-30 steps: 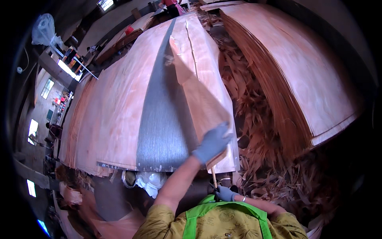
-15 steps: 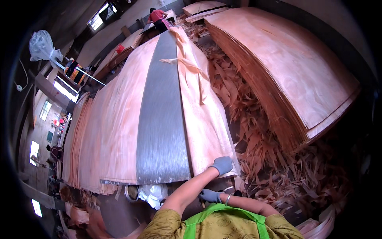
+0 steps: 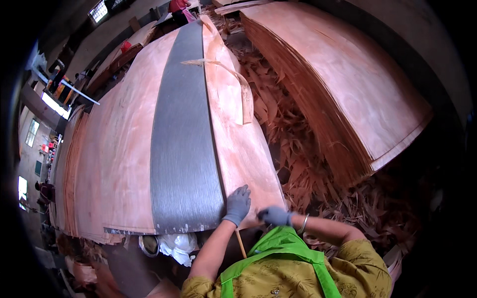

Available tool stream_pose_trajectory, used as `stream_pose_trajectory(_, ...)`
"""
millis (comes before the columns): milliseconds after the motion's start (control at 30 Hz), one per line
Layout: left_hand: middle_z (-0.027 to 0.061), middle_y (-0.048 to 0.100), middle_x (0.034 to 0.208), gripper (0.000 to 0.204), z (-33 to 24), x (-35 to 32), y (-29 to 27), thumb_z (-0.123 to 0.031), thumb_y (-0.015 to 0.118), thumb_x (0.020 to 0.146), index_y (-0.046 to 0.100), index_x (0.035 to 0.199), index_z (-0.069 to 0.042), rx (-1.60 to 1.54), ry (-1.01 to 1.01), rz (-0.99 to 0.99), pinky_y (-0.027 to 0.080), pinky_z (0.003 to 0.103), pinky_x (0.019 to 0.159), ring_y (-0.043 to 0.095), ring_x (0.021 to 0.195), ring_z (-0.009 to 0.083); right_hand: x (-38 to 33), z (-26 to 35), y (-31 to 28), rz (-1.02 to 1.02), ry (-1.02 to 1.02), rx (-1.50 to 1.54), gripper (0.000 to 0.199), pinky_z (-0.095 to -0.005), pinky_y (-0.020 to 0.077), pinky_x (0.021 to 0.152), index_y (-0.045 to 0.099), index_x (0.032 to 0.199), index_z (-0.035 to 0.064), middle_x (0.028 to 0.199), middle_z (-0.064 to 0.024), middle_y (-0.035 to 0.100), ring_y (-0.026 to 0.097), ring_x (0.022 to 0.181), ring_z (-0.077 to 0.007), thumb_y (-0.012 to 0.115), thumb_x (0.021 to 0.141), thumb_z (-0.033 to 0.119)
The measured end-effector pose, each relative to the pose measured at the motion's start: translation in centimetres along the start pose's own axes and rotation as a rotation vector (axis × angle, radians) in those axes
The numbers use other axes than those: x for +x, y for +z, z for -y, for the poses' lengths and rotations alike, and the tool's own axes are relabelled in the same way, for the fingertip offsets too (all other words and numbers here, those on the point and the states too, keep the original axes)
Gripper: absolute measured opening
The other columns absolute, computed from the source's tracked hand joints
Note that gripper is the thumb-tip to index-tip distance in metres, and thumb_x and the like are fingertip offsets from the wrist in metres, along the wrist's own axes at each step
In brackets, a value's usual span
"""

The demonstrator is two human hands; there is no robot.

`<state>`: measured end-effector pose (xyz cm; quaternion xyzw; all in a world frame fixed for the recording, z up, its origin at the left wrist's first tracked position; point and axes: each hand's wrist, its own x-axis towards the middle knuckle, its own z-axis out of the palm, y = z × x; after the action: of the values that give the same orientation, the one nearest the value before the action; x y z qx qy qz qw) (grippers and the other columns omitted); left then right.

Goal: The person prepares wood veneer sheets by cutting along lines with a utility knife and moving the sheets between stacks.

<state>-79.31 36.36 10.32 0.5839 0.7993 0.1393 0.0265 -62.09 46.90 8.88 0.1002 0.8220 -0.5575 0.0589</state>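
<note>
My left hand (image 3: 238, 204), in a grey glove, lies on the near end of a pinkish wood veneer sheet (image 3: 248, 159), its fingers stretched out near the sheet's left edge. Close by on the right is my right hand (image 3: 276, 216), also gloved, over the near right corner of that sheet. Motion blurs its fingers, so any hold is unclear. Along the sheet's left side runs a long dark grey board surface (image 3: 186, 159). A torn veneer strip (image 3: 246, 102) lies loose across the sheet farther up. Below my left hand a thin light stick (image 3: 241, 244) slants down.
More veneer sheets (image 3: 114, 159) lie left of the grey surface. A tall veneer stack (image 3: 343, 84) stands at the right, with heaped veneer scraps (image 3: 298, 154) between. White plastic (image 3: 178, 246) and a round container (image 3: 148, 245) sit under the near edge. Another person (image 3: 179, 10) works at the far end.
My left hand has shifted left from the sheet's near right corner to its left edge. My right hand has moved up to the near edge. The whole view has shifted.
</note>
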Motion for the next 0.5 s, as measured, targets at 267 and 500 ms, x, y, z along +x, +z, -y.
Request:
stream_pose_trajectory(267,0.0143,0.051,0.123,0.030,-1.1,-0.2,1.5,-0.013,0.056,0.075,0.051,0.103,-0.005,0.114,-0.091,-0.049,0.041,0.046,0.082,0.051,0.109,0.0307,22.2,-4.1,-20.3,-0.520,0.279,0.804,0.028,-0.0254,0.0404,0.046,0.061,0.112,0.0163,0.086,-0.0135,0.062,0.053,0.059,-0.0159,0.052,0.090,0.030)
stream_pose_trajectory(500,0.0123,0.056,0.116,0.019,-1.6,1.4,1.2,-0.009,0.054,0.078,0.054,0.097,-0.007,0.144,-0.137,-0.033,0.042,0.046,0.080,0.055,0.102,0.0302,35.9,-8.9,-26.5,-0.407,0.539,1.355,0.015,-0.0303,0.0423,0.046,0.060,0.095,0.0110,0.067,-0.0076,0.054,0.051,0.051,-0.0196,0.060,0.086,0.023)
